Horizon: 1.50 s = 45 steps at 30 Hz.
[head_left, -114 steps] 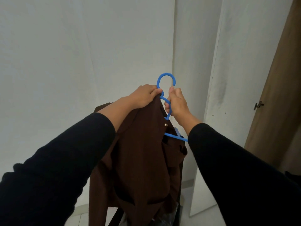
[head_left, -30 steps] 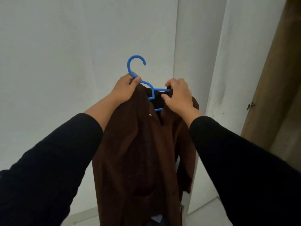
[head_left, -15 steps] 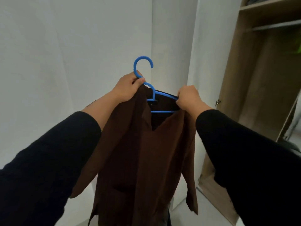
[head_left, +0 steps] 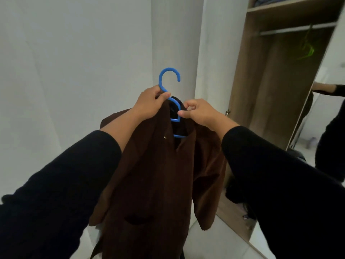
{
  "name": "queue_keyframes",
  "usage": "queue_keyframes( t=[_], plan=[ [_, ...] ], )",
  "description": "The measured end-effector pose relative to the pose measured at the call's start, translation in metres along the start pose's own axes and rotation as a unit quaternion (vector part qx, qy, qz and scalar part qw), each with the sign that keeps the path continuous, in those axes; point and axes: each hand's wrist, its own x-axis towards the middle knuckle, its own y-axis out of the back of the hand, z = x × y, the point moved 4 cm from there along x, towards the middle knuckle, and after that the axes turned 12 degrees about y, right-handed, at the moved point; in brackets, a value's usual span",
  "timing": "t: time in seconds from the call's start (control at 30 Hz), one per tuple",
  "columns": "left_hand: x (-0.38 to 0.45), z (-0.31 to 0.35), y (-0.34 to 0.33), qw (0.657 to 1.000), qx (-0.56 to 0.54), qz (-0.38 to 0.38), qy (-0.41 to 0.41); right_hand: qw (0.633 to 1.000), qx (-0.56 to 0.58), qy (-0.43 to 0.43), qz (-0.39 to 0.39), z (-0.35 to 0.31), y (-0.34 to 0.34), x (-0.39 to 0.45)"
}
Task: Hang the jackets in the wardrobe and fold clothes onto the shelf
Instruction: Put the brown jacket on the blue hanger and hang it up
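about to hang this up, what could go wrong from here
The jacket could slip off the blue hanger: the right hand is at its collar, and one shoulder looks bunched by the left hand. The rail is high and off to the right, so the hem may snag.

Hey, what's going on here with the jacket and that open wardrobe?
A person is holding up a brown jacket on a blue hanger. The left hand grips the hanger's neck just under the hook, and the right hand pinches the collar. The wardrobe stands open to the right, its rail carrying a green hanger; the jacket isn't hung yet.
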Motion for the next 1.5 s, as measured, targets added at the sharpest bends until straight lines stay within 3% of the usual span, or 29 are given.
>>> queue_keyframes(
  t=[0.13,0.23,0.3,0.5,0.73,0.87,0.97,1.07,1.27,1.37,1.5],
  plan=[
    [0.007,0.005,-0.016,0.999,0.008,0.040,-0.023,0.996,-0.008,0.005,0.085,0.022,0.026,-0.002],
    [0.009,0.000,-0.030,0.986,0.136,0.064,-0.068,0.989,-0.001,-0.010,0.148,0.045,0.062,-0.009],
    [0.011,-0.005,-0.040,0.975,0.195,0.096,-0.052,0.986,0.000,-0.017,0.168,0.059,0.085,-0.016],
    [0.020,0.013,-0.089,0.970,0.142,0.194,0.011,0.978,-0.011,-0.028,0.206,0.108,0.143,-0.027],
    [0.040,0.049,-0.165,0.967,0.112,0.229,-0.017,0.979,-0.026,-0.016,0.203,0.161,0.216,-0.040],
    [0.050,0.054,-0.203,0.974,0.017,0.217,0.058,0.977,-0.034,-0.021,0.209,0.193,0.255,-0.043],
    [0.053,0.054,-0.233,0.981,0.036,0.176,0.068,0.978,-0.024,-0.029,0.207,0.212,0.280,-0.044],
    [0.055,0.068,-0.239,0.973,0.058,0.222,0.007,0.977,-0.050,-0.026,0.205,0.229,0.296,-0.044],
    [0.080,0.087,-0.226,0.968,-0.019,0.248,0.043,0.985,-0.089,-0.033,0.146,0.256,0.314,-0.056],
    [0.103,0.086,-0.228,0.976,0.020,0.189,0.109,0.987,-0.071,-0.026,0.142,0.262,0.317,-0.057],
    [0.122,0.077,-0.247,0.972,0.035,0.006,0.233,0.982,-0.042,-0.019,0.182,0.268,0.321,-0.050]
  ],
)
